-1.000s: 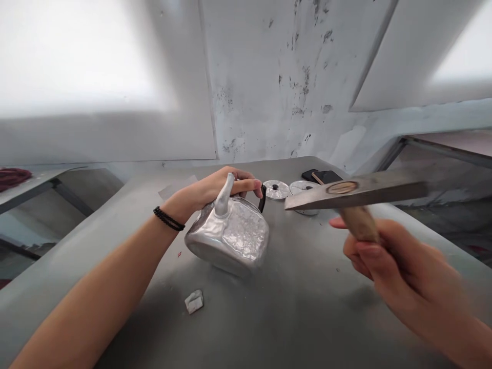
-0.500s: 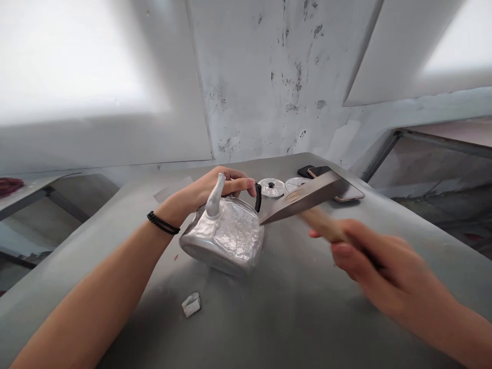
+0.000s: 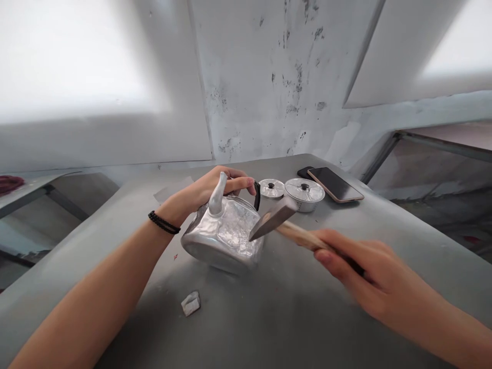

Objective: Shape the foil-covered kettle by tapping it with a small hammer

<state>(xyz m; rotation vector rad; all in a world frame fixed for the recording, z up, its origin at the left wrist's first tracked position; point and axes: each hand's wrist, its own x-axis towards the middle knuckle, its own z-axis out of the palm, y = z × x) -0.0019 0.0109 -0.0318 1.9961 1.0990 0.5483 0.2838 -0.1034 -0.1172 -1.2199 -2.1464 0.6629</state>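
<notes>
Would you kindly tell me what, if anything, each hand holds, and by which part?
The right hand grips the hammer by its wooden handle; the left hand holds the metal teapot behind its spout, exact grip hidden.

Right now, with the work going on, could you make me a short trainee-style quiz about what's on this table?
1. Which hand grips the hammer?
2. True or false: the left hand is holding the teapot.
3. How many lids with black knobs show beyond the teapot? A: one. B: two. C: four.

Key:
1. The right hand.
2. True.
3. B, two.
</notes>
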